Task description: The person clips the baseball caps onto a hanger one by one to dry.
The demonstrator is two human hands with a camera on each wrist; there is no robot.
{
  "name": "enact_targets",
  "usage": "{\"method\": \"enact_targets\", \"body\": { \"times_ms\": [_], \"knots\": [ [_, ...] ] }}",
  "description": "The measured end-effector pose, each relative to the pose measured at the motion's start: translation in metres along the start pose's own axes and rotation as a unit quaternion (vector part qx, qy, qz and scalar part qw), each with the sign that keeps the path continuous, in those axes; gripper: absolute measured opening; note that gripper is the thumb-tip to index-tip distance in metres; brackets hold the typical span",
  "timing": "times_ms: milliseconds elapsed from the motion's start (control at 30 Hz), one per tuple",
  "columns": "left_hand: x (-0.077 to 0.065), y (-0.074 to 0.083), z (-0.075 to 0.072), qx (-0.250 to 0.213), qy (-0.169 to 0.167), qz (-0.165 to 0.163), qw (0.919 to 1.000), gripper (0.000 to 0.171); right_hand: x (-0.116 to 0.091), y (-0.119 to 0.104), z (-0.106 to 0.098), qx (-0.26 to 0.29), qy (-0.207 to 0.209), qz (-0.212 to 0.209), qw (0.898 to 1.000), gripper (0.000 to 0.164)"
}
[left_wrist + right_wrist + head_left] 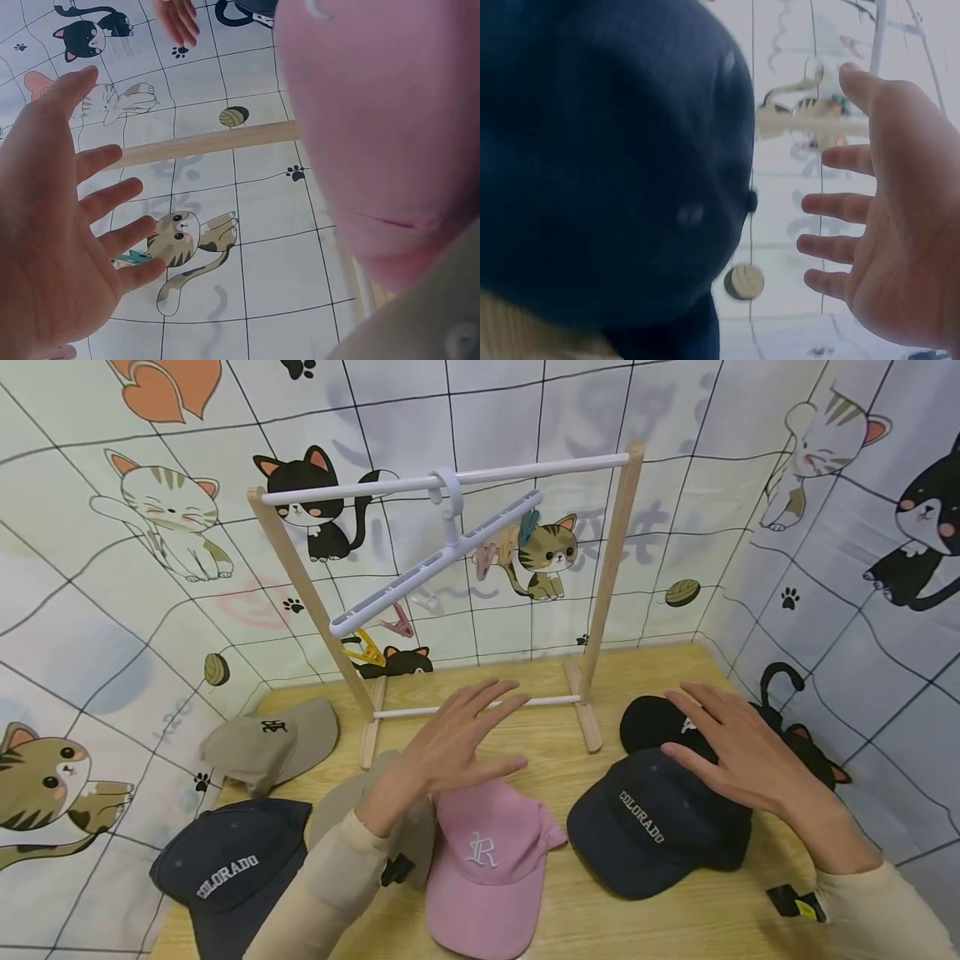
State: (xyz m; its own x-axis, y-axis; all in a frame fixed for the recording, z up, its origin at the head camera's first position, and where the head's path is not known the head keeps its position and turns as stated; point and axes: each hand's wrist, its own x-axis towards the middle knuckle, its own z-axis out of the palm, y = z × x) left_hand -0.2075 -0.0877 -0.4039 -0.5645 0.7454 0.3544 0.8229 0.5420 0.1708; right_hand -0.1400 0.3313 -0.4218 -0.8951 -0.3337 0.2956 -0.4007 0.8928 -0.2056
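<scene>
My left hand (457,739) is held over the pink cap (487,868) and a beige cap (420,835), its fingers spread and nothing in them. The left wrist view shows that palm bare, with the pink cap (390,135) large beside it. My right hand (738,747) hovers above a navy COLORADO cap (637,818) and a black cap (645,722), fingers extended and holding nothing. In the right wrist view the navy cap (615,150) fills the left side, apart from the fingers.
A wooden stand (617,568) with a white top bar (525,470) stands at the back. From it hangs a tilted white hanger (405,583) with several coloured clips. Another beige cap (300,735) and another navy COLORADO cap (240,852) lie at the left of the wooden table (585,927).
</scene>
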Motion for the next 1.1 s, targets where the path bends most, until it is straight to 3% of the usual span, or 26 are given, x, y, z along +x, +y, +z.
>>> {"method": "enact_targets", "body": {
  "times_ms": [300,567,867,1100],
  "knots": [
    [0.016,-0.005,-0.003,0.001,0.025,0.024,0.9994,0.079,-0.018,0.037,0.0,0.037,-0.001,0.08,0.996,0.077],
    [0.025,-0.012,-0.004,-0.011,0.024,0.009,0.9996,0.078,-0.027,0.056,0.001,0.05,-0.018,0.143,0.988,0.076],
    [0.038,-0.022,-0.01,-0.003,0.028,-0.007,0.9996,0.075,-0.031,0.073,0.009,0.053,-0.047,0.221,0.973,0.084],
    [0.044,-0.027,-0.01,-0.012,0.041,-0.012,0.999,0.073,-0.037,0.082,0.016,0.046,-0.035,0.261,0.964,0.088]
  ]
}}
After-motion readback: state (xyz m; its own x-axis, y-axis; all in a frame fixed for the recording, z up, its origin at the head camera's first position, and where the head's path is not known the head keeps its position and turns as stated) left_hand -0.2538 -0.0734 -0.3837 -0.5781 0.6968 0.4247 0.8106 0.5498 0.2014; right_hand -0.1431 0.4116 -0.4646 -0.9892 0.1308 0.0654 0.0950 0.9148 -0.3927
